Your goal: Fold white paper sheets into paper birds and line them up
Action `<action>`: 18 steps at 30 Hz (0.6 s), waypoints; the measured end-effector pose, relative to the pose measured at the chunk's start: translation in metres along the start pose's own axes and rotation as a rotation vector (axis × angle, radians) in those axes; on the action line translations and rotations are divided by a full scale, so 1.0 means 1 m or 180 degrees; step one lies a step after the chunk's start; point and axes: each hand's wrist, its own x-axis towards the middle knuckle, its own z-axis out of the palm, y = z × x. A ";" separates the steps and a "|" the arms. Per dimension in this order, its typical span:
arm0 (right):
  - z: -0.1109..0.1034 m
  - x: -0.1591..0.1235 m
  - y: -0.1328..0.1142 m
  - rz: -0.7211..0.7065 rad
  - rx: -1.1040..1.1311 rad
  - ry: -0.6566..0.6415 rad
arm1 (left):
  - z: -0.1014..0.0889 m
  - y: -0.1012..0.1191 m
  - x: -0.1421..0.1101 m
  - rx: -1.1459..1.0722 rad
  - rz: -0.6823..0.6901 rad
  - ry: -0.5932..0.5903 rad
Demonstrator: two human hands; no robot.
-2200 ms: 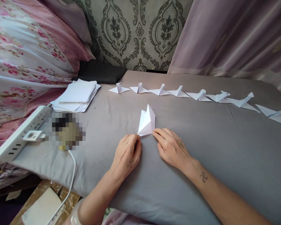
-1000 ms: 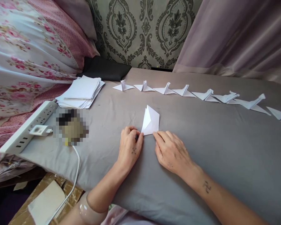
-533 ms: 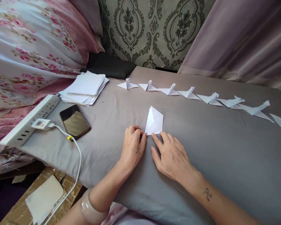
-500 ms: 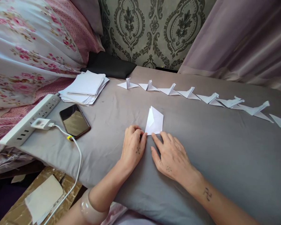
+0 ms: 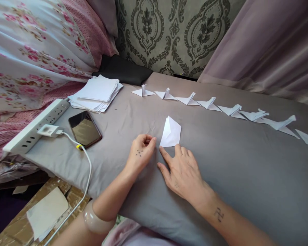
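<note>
One folded paper, mid-frame. Right hand spread, fingertips at its lower edge, not grasping; left hand just beside, curled, grip unclear. Uneven finger pressure could slide the paper, skewing creases.

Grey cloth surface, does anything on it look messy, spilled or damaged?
The paper stack beyond the phone looks askew: its sheets lie at different angles, corners jutting out. No spill shows, and the folded sheet at the right hand has no obvious damage.
</note>
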 end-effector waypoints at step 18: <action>0.012 -0.017 0.040 0.0289 0.1152 0.0306 | 0.003 0.002 0.045 0.1340 0.1410 -0.0679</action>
